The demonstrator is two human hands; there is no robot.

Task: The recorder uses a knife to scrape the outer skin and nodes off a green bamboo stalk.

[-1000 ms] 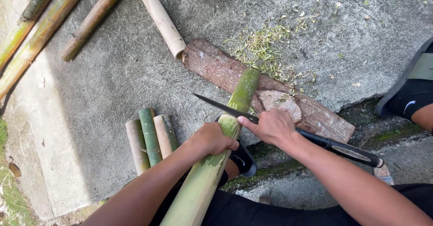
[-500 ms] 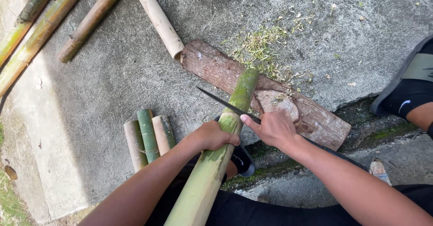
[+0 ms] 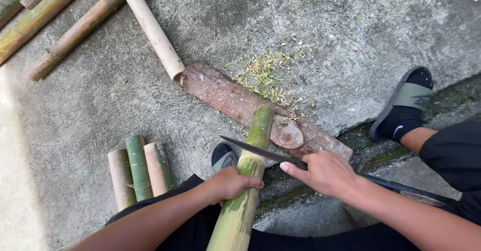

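Both hands: left (image 3: pixel 231 183) grips bamboo (image 3: pixel 245 186), right (image 3: pixel 325 173) knife (image 3: pixel 260 152).

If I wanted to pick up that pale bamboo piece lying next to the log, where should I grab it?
Grip the pale bamboo piece around its middle, coming down from above with fingers across its width. It lies flat on the concrete, a smooth straight tube, open on both long sides; its lower end sits against the log, so that end is probably awkward to grasp.

green bamboo pole (image 3: pixel 250 181), reddish-brown log (image 3: pixel 235 100)
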